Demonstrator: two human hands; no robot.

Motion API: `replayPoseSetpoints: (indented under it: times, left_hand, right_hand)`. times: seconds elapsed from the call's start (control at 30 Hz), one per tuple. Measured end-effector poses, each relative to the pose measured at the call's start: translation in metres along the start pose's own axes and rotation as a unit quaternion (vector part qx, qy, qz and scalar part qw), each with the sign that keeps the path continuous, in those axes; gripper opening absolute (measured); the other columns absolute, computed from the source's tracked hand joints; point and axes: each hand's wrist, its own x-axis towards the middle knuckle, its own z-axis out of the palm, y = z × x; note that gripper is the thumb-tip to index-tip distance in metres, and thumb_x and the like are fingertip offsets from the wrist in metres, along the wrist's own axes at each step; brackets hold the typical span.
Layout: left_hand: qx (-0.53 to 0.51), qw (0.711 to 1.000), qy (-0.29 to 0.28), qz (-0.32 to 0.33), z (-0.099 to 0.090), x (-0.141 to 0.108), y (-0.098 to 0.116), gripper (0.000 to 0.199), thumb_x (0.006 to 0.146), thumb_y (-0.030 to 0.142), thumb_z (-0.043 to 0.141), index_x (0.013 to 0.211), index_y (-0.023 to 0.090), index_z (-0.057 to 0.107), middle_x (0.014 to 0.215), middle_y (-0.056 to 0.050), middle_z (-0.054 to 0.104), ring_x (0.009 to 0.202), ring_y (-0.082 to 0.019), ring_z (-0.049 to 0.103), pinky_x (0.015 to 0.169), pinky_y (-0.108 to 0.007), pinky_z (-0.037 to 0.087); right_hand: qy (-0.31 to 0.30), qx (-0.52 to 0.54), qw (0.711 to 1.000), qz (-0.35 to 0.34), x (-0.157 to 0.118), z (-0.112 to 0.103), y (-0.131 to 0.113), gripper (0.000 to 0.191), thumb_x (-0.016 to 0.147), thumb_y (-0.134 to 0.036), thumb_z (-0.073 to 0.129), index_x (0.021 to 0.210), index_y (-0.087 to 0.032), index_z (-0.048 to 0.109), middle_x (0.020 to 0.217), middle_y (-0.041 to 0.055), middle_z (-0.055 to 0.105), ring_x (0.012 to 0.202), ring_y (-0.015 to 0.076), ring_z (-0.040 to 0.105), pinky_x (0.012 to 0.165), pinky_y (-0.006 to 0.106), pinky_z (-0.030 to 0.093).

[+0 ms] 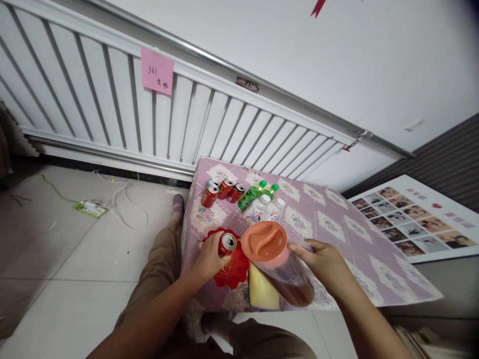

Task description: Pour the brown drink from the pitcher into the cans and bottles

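My left hand [210, 257] is wrapped around a red soda can [227, 243] over a red scalloped tray [239, 271]. The can's top faces up and its mouth looks opened. In my right hand [324, 262] is the handle of a clear plastic pitcher [288, 281] with an orange lid [265, 241]. Brown liquid shows inside the pitcher, which leans in my view. Below and left of it lies a folded yellow cloth [263, 289]. Whether the can touches the tray is hard to see.
Several cans [210, 196] stand at the table's far left corner. Beside them are green bottles [251, 195] and white-capped bottles [258, 207]. A radiator [224, 119] runs behind the patterned tablecloth [352, 249]. A power strip [90, 208] lies on the floor, left; a photo frame [441, 249] leans at right.
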Motion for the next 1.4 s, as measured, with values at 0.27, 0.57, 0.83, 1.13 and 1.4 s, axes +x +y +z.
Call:
replayPoseSetpoints:
  times: [0.27,0.57,0.83,1.13,1.4]
  left_hand:
    - [-0.001,1.000,0.000,0.000,0.0001,-0.0001,-0.0006,0.077,0.071,0.013,0.077,0.140,0.025,0.046,0.144,-0.012,0.060,0.138,-0.029,0.052,0.117,-0.051,0.034]
    - [0.004,1.000,0.005,-0.003,0.0001,0.0002,0.0008,0.076,0.071,0.014,0.078,0.140,0.025,0.047,0.145,-0.012,0.059,0.138,-0.030,0.053,0.116,-0.051,0.035]
    - [0.008,1.000,0.004,-0.005,-0.0006,0.0001,0.0019,0.077,0.071,0.013,0.079,0.140,0.025,0.047,0.145,-0.012,0.059,0.138,-0.030,0.053,0.116,-0.051,0.035]
    - [0.005,1.000,0.004,-0.001,-0.0012,0.0000,0.0017,0.076,0.071,0.014,0.078,0.140,0.026,0.047,0.145,-0.011,0.060,0.138,-0.029,0.053,0.116,-0.051,0.035]
    - [0.001,1.000,0.004,-0.001,0.0005,0.0001,-0.0011,0.076,0.071,0.014,0.078,0.140,0.026,0.047,0.144,-0.011,0.060,0.137,-0.029,0.053,0.116,-0.050,0.036]
  right_hand:
    - [0.001,-0.006,1.000,0.006,0.0000,-0.0013,-0.0044,0.050,0.060,-0.066,0.069,0.046,-0.024,0.046,0.045,-0.0046,0.038,0.046,0.0123,0.036,0.045,0.027,0.031]
    - [0.013,-0.022,1.000,-0.018,0.0031,-0.0012,-0.0001,0.047,0.063,-0.062,0.070,0.045,-0.024,0.049,0.044,-0.0022,0.046,0.046,0.0149,0.043,0.042,0.027,0.035]
    - [0.004,-0.039,0.999,-0.003,0.0043,-0.0017,0.0034,0.046,0.063,-0.062,0.070,0.047,-0.025,0.047,0.047,-0.0020,0.047,0.049,0.0162,0.046,0.046,0.028,0.037]
    - [0.001,-0.034,0.999,-0.012,0.0054,-0.0002,0.0022,0.045,0.064,-0.061,0.070,0.046,-0.024,0.050,0.046,-0.0019,0.048,0.048,0.0159,0.046,0.046,0.028,0.036]
    - [0.028,-0.033,0.999,-0.032,0.0054,0.0017,0.0003,0.046,0.062,-0.059,0.070,0.045,-0.026,0.045,0.044,-0.0015,0.047,0.047,0.0164,0.047,0.044,0.028,0.035]
